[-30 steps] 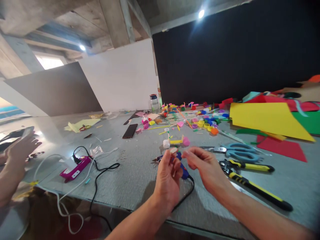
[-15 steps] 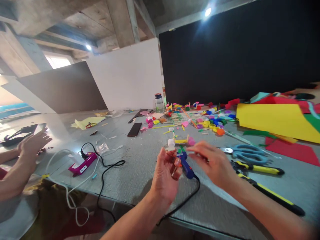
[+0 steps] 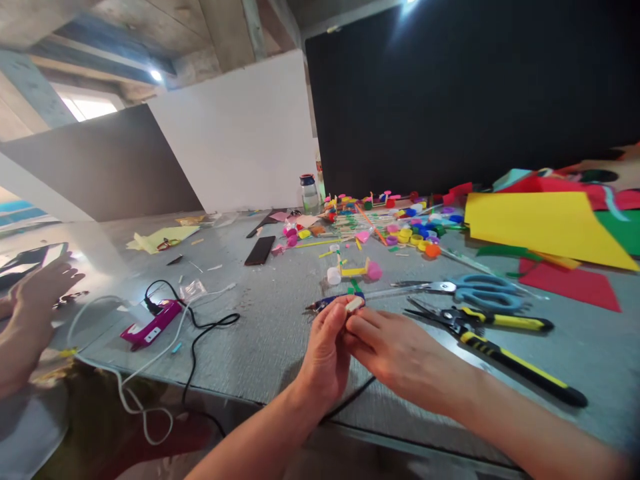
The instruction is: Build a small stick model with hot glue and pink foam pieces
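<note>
My left hand [image 3: 327,350] is closed, thumb and fingers pinching a small pale piece [image 3: 355,305]. The fingertips of my right hand [image 3: 400,343] meet it there, also closed on that piece; its lower part is hidden by the fingers. Just behind the hands lies a blue hot glue gun [image 3: 323,304], mostly covered, its metal tip pointing left. Farther back stands a small assembly with a white bottle cap [image 3: 333,275], a pink cap [image 3: 373,271] and a yellow stick [image 3: 354,272] between them.
To the right lie blue scissors [image 3: 487,292] and yellow-black pliers [image 3: 520,367]. Loose bottle caps [image 3: 413,239], a yellow sheet [image 3: 545,227] and a black phone-like slab [image 3: 260,250] are farther back. At left are a pink power strip [image 3: 153,325], cables and another person's hand [image 3: 40,287].
My right hand has come left to meet my left hand, and both now grip the small pale piece. The view has shifted, so things on the table appear higher and farther left.
</note>
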